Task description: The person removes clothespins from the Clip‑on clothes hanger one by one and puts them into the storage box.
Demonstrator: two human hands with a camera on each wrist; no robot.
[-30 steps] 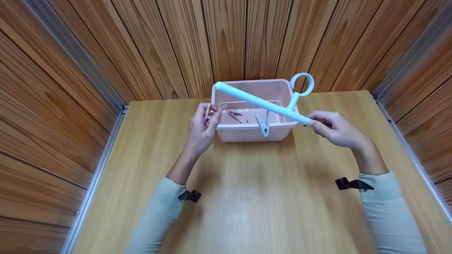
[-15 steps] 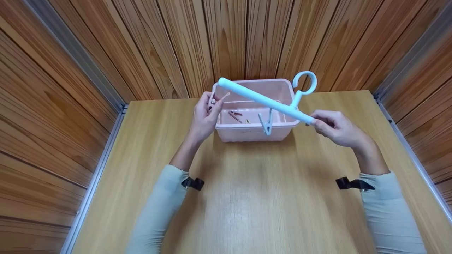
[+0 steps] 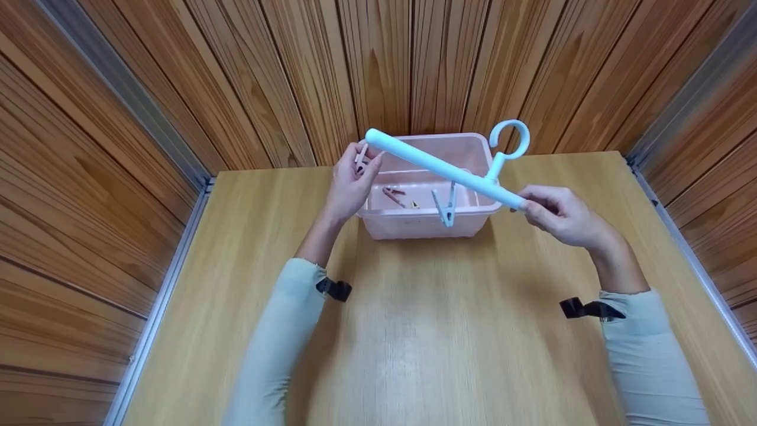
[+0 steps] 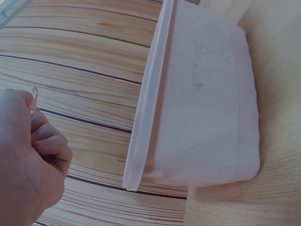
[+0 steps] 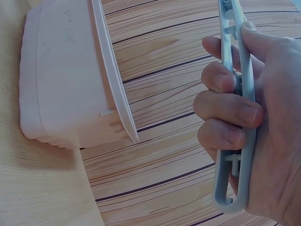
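Across the front of me runs a light blue clothes hanger (image 3: 437, 167) with a ring-like hook; it tilts up to the left above a pink bin. My right hand (image 3: 562, 214) grips its right end, and in the right wrist view the fingers curl round the hollow bar (image 5: 244, 165). A blue clothespin (image 3: 445, 208) hangs below the bar. At the hanger's left end, my left hand (image 3: 353, 186) pinches a pale pink clothespin (image 3: 362, 156); only its tip (image 4: 34, 96) shows in the left wrist view. Whether this clothespin touches the hanger, I cannot tell.
The pink bin (image 3: 423, 228) stands at the table's back edge, against the wood-panelled wall (image 3: 378, 77). Inside it lie a reddish-brown clothespin (image 3: 393, 197) and a small yellowish piece (image 3: 414, 205). Wooden table (image 3: 437, 331) stretches in front.
My left hand has moved up and slightly right with the pink clothespin, to the hanger's left end. The hanger rose slightly at first; my right hand has barely moved.
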